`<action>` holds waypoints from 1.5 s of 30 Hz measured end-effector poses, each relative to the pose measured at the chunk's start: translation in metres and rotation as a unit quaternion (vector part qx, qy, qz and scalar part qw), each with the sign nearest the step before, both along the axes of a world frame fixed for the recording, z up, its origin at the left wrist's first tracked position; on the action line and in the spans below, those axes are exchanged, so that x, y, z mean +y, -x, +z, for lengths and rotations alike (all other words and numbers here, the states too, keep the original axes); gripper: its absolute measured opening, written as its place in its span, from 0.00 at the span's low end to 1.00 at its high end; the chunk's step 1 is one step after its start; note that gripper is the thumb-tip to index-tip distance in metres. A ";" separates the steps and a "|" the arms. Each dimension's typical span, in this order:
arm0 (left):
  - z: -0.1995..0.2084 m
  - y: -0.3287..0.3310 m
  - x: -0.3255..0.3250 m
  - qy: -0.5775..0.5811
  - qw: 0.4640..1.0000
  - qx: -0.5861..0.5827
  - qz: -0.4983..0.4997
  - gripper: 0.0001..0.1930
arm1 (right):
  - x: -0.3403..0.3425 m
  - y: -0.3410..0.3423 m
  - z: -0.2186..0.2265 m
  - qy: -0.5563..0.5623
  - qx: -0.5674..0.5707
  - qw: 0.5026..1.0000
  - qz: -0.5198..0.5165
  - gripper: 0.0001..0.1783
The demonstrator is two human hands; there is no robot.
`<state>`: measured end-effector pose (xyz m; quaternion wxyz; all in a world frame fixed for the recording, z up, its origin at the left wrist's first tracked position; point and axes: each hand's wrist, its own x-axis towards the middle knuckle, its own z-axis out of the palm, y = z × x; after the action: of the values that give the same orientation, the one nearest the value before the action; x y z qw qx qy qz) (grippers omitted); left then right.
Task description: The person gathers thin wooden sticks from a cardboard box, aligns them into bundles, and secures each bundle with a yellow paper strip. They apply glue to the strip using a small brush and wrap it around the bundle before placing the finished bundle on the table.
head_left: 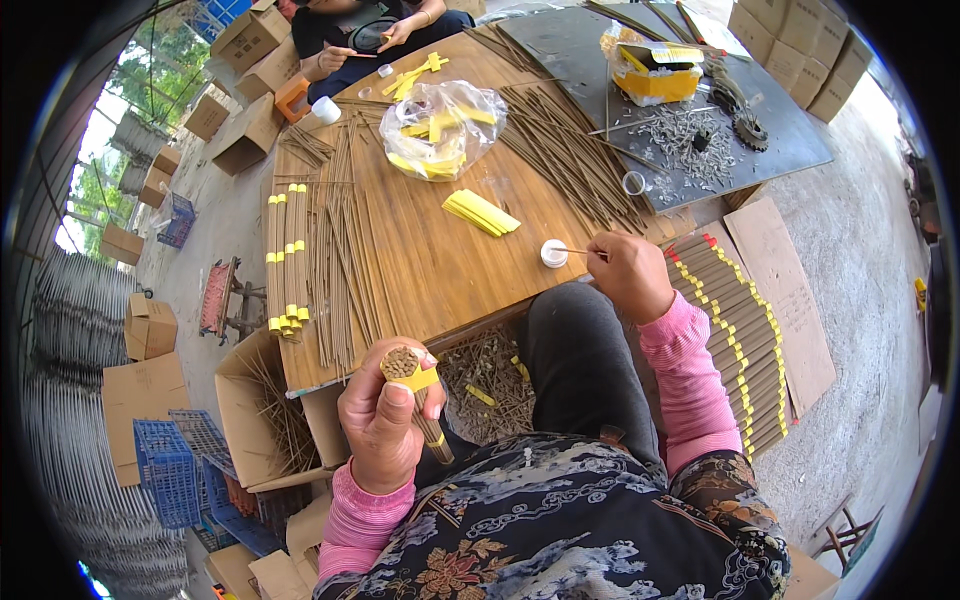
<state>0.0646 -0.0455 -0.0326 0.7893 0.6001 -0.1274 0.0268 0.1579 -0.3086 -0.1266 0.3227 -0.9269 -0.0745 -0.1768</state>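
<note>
While fingers grip bundle, table edge near

We can read no words or numbers here. We do see dark print on the stacked cartons at the upper right, but it is too small for us to make out. The carton at the upper left also bears dark marks, blurred to our eyes. Faint marks show on the cardboard sheet at the right, and we cannot decipher them. Whether the yellow band round the bundle or the yellow strips on the worktop carry lettering, we cannot tell.
</note>
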 end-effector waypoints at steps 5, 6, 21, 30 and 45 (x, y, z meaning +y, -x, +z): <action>0.001 -0.001 0.001 0.017 1.000 0.002 0.001 0.20 | -0.005 0.004 -0.002 -0.063 0.044 0.996 -0.040 0.06; 0.001 -0.002 0.002 0.022 1.000 0.005 0.003 0.20 | -0.008 0.004 -0.003 -0.076 0.049 0.995 -0.046 0.07; 0.014 0.005 0.016 0.105 0.994 -0.015 -0.011 0.18 | 0.058 0.056 0.065 -0.621 0.256 0.690 0.271 0.06; 0.017 0.019 0.024 0.125 0.992 -0.023 -0.004 0.18 | 0.091 0.075 0.079 -0.594 0.284 0.668 0.346 0.07; 0.016 0.028 0.039 0.169 0.985 -0.037 -0.013 0.16 | 0.127 0.091 0.083 -0.566 0.234 0.693 0.380 0.13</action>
<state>0.0370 -0.0070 -0.0170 0.8741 0.4553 -0.1581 0.0603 0.0664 -0.1813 -0.0434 0.8327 -0.4729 -0.2286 0.1753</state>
